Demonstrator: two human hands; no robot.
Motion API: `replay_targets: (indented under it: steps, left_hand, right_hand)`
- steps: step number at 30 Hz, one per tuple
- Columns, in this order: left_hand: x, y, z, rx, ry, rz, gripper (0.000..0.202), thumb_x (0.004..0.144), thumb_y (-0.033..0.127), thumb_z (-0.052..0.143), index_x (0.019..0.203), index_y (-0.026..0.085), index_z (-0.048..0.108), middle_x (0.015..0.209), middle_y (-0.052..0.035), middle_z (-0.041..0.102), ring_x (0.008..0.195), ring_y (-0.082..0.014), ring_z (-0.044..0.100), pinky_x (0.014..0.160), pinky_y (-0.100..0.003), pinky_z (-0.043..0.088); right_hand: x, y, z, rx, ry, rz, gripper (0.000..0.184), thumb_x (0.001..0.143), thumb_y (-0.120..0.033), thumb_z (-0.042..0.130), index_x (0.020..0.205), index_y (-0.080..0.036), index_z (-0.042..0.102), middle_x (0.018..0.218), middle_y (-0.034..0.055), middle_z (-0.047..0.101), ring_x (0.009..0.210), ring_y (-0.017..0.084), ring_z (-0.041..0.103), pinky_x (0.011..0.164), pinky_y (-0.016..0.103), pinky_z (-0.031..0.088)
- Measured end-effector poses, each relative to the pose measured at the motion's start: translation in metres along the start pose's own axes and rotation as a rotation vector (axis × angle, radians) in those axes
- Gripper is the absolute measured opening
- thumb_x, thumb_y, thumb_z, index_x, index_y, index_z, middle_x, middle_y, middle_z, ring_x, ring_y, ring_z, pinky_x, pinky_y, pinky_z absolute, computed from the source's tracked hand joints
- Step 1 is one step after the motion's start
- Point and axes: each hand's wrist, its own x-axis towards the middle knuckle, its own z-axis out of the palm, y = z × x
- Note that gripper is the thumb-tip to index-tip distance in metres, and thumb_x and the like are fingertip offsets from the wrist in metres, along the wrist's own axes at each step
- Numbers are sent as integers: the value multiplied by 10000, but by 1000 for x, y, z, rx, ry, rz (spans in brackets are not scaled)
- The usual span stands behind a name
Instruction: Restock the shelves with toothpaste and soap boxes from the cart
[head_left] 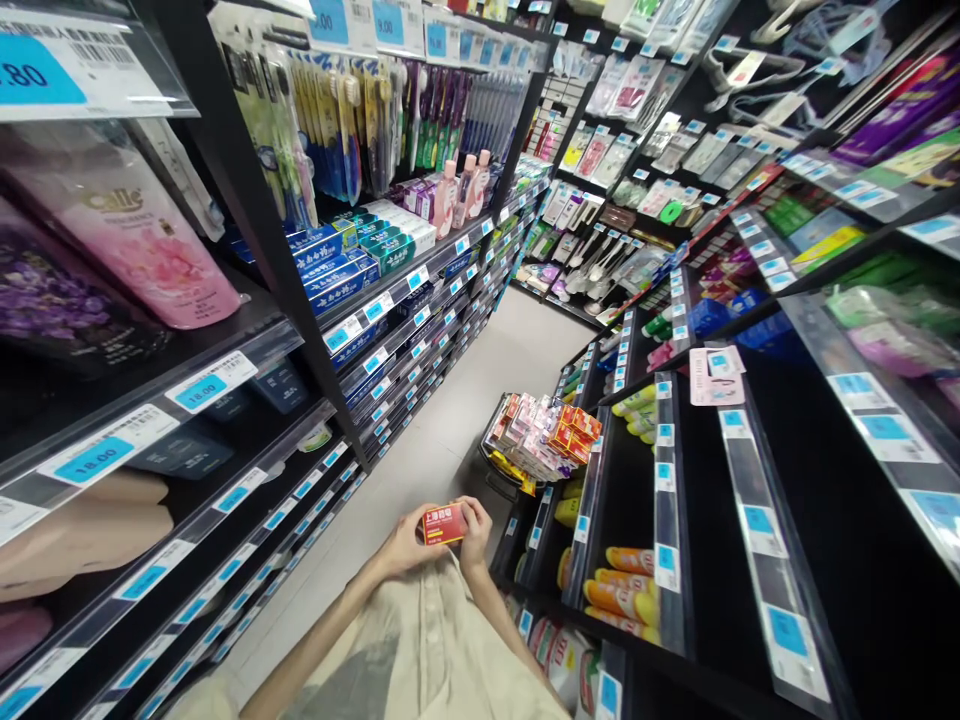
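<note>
Between my two hands, in front of my body, is a small red soap box (445, 524) with white lettering and a yellow strip. My left hand (407, 548) grips its left end, with the fingers curled behind it. At the opposite end my right hand (475, 532) also holds the box, thumb near its front face. Just beyond my hands stands a dark basket (493, 470) piled with small pink, white and red-orange boxes (536, 435).
Toothbrushes (349, 120), toothpaste boxes (337, 270) and pink bottles (445, 195) fill the left shelves. Along the right shelving lie orange-yellow bottles (622, 592). The pale floor (427, 410) runs between them towards shelves of utensils and hangers at the far end.
</note>
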Motion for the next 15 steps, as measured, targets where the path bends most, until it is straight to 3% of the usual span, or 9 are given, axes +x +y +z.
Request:
replay_targets:
  steps: [7,15]
  left_hand:
    - [2,2,5,26,-15,-2,703,672,376,874,1292,160,622,1131,-85,771,971,-230,725,883,-334,581]
    - [6,2,10,85,-39,28,688,669,364,875,1290,173,649,1117,-71,775,944,-217,715,836,-305,578]
  right_hand:
    - [0,1,-7,57,6,33,310,745,-494,726,750,-184,720,763,69,746,694,222,659,668,307,512]
    - [1,19,-19,54,72,24,292,759,-482,703,757,-191,716,777,69,739,710,224,667,686,315,531]
